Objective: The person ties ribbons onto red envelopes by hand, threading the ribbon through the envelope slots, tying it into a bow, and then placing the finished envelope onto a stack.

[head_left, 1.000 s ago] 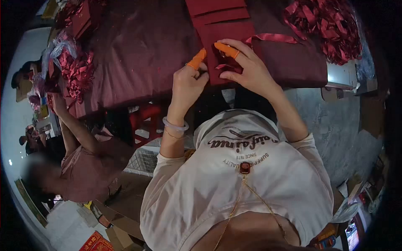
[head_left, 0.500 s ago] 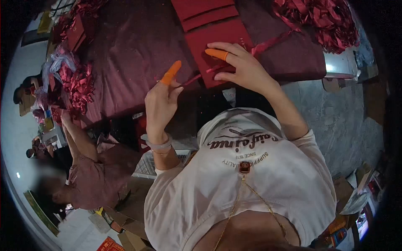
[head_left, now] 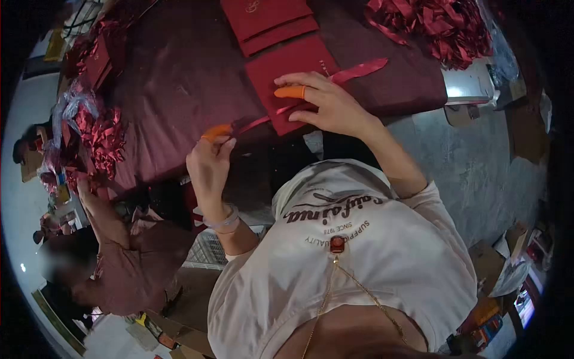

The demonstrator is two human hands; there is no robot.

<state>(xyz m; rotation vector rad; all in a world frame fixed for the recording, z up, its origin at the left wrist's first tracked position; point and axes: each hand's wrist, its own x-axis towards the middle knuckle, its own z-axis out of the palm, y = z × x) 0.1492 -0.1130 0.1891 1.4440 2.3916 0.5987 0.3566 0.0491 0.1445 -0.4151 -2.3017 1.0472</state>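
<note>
A red ribbon (head_left: pixel 362 70) lies across a dark red card or folder (head_left: pixel 276 76) near the table's front edge. Its left end is pinched between the thumb and finger of my left hand (head_left: pixel 208 167), off the card's left side. My right hand (head_left: pixel 335 105) lies over the lower part of the card with fingers apart, and the ribbon runs beneath it. Each hand wears an orange finger cot. Above this card, a small stack of similar red cards (head_left: pixel 269 24) rests; gold marking shows on the top one.
A heap of red ribbons (head_left: pixel 439 27) sits at the table's right end. More ribbons (head_left: pixel 107 140) and clear plastic hang at the left. A co-worker (head_left: pixel 128 263) in a dull red top is at the left. A white basket (head_left: pixel 212 250) stands beside me, below the dark red tablecloth (head_left: pixel 179 72).
My left hand has drawn the ribbon leftward, its covered finger now bent over. The ribbon's right end now lies free of the heap. The whole view has shifted slightly.
</note>
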